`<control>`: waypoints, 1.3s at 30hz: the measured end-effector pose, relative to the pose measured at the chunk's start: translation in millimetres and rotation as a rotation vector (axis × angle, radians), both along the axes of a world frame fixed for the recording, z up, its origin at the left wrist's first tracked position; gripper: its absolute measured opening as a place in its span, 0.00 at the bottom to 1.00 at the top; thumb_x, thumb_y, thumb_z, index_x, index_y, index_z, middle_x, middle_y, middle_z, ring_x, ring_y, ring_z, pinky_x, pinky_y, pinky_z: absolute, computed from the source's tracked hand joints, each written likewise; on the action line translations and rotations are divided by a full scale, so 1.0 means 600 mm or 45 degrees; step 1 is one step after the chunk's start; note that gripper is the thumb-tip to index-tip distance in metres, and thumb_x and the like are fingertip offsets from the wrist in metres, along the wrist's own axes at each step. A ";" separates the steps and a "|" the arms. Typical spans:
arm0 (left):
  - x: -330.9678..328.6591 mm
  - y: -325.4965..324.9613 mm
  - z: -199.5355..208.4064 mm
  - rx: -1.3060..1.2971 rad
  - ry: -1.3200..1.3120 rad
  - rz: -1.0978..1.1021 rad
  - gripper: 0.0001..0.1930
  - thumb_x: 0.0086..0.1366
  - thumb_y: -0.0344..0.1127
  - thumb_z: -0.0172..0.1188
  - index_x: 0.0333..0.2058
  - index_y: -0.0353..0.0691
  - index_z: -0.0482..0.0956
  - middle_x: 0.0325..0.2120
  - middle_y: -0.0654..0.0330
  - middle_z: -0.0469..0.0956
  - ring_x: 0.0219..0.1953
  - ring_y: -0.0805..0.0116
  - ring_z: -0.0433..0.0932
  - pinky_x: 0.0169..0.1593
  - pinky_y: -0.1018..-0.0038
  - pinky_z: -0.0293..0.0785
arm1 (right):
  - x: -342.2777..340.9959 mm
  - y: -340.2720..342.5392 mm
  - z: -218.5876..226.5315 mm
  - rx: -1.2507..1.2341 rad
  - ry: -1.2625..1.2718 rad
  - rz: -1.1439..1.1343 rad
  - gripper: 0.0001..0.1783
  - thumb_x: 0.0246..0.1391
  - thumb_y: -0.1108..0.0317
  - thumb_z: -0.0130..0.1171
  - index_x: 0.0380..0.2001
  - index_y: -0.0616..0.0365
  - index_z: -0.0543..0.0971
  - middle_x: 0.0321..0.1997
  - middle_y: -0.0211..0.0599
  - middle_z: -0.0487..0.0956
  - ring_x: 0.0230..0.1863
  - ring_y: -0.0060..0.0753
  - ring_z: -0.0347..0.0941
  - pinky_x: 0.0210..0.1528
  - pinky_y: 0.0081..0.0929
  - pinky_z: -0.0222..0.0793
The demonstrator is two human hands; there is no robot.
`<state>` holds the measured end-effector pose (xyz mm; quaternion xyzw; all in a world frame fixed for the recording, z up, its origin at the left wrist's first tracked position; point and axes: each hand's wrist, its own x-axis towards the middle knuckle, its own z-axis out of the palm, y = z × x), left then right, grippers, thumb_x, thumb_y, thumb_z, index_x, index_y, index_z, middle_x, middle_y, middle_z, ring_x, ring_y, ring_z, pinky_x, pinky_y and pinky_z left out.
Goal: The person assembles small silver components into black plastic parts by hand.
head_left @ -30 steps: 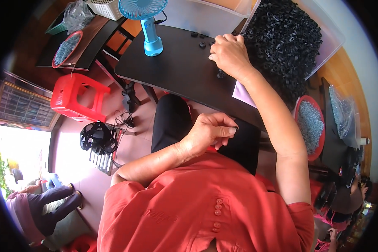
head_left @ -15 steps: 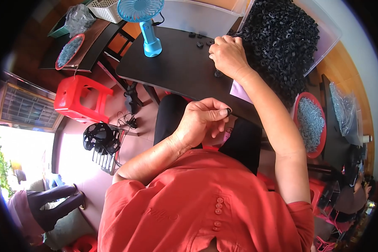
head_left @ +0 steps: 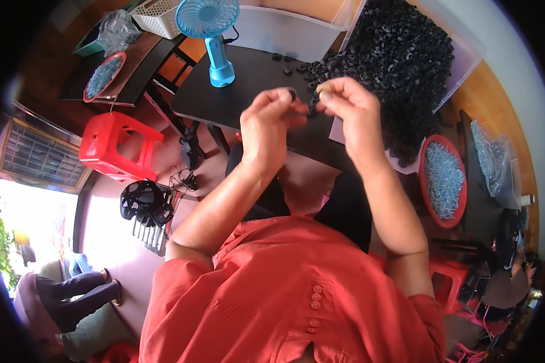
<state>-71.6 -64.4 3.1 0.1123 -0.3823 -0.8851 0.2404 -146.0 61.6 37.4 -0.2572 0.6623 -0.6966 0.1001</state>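
My left hand (head_left: 266, 130) is raised over the near edge of the dark table (head_left: 251, 66), with a small round black plastic part (head_left: 292, 95) pinched between thumb and forefinger. Its other fingers are smeared by motion. Just right of it, my right hand (head_left: 354, 112) has thumb and forefinger pressed together. Whatever is in that pinch is too small and blurred to make out. A short gap separates the two hands. Beyond and right of them spreads a large heap of small black plastic parts (head_left: 399, 66), spilling from a clear tub (head_left: 466, 75) onto the table.
A blue fan (head_left: 218, 57) stands on the table's left side. Red baskets of small silvery pieces sit at right (head_left: 427, 209) and far left (head_left: 88, 91). A red stool (head_left: 100, 142) is on the floor at left. Another person's legs (head_left: 82, 290) show at lower left.
My right hand has drawn back from the loose parts toward my left hand. My left hand has risen forward from above my lap to the table edge, still pinching the black part.
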 end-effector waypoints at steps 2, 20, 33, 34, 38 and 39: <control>-0.034 -0.006 0.010 0.108 0.079 -0.012 0.07 0.66 0.30 0.54 0.38 0.30 0.74 0.32 0.56 0.77 0.34 0.65 0.76 0.39 0.71 0.73 | 0.041 0.000 -0.001 -0.034 -0.118 0.032 0.07 0.57 0.71 0.58 0.38 0.60 0.79 0.34 0.27 0.79 0.34 0.19 0.74 0.36 0.17 0.64; -0.034 0.047 0.011 0.174 -0.017 -0.293 0.06 0.68 0.31 0.52 0.37 0.34 0.71 0.31 0.52 0.77 0.37 0.58 0.79 0.45 0.64 0.76 | 0.068 0.038 -0.060 0.252 0.618 -0.051 0.07 0.54 0.81 0.57 0.36 0.64 0.79 0.32 0.31 0.80 0.31 0.17 0.73 0.32 0.18 0.68; -0.028 0.066 -0.004 0.091 -0.091 -0.310 0.07 0.68 0.31 0.53 0.38 0.33 0.74 0.31 0.54 0.78 0.35 0.64 0.78 0.43 0.71 0.76 | 0.083 0.043 -0.082 0.132 0.230 -0.063 0.04 0.56 0.76 0.58 0.36 0.63 0.76 0.31 0.30 0.79 0.31 0.20 0.72 0.34 0.19 0.69; -0.027 0.069 -0.006 0.092 -0.127 -0.308 0.07 0.68 0.31 0.54 0.38 0.32 0.75 0.31 0.55 0.78 0.34 0.65 0.78 0.41 0.71 0.76 | 0.080 0.044 -0.082 0.172 0.382 -0.060 0.05 0.56 0.77 0.58 0.36 0.64 0.75 0.32 0.33 0.79 0.32 0.24 0.75 0.36 0.22 0.71; -0.028 0.079 -0.016 0.126 -0.127 -0.324 0.07 0.68 0.31 0.55 0.38 0.32 0.76 0.29 0.57 0.78 0.31 0.67 0.78 0.38 0.73 0.77 | 0.079 0.062 -0.064 0.403 0.498 -0.049 0.06 0.55 0.78 0.57 0.37 0.66 0.74 0.34 0.41 0.81 0.37 0.33 0.78 0.41 0.27 0.73; -0.028 0.080 -0.016 0.126 -0.128 -0.325 0.07 0.68 0.31 0.55 0.38 0.32 0.76 0.29 0.57 0.78 0.31 0.67 0.78 0.38 0.73 0.77 | 0.078 0.064 -0.064 0.450 0.519 -0.061 0.07 0.53 0.77 0.58 0.35 0.65 0.73 0.35 0.45 0.80 0.37 0.44 0.78 0.39 0.33 0.72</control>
